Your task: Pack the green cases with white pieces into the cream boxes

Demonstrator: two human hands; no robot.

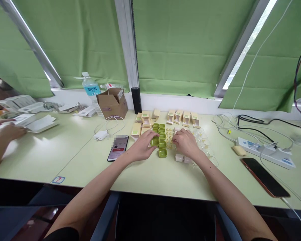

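Note:
Between the thumb and fingers of my left hand [144, 144] is a small green square cup [155, 141], its hollow side up. Other green cups [162, 153] stand in two columns just to its right. My right hand [185, 142] is closed over the table, its fingertips pinched beside rows of tiny yellow pieces [168, 134]; whatever lies between those fingertips is too small to make out. Pale, whitish blocks [179, 157] lie under and in front of the right hand. Clear plastic pieces [206, 144] are spread to its right.
Small open cartons [186, 118] stand behind. A phone [117, 149] lies left, another phone [264, 176] right, near a power strip [263, 152] and cables. A cardboard box [112, 103], water bottle [91, 90] and black cylinder [136, 100] line the back. Another person's hands [7, 130] work far left.

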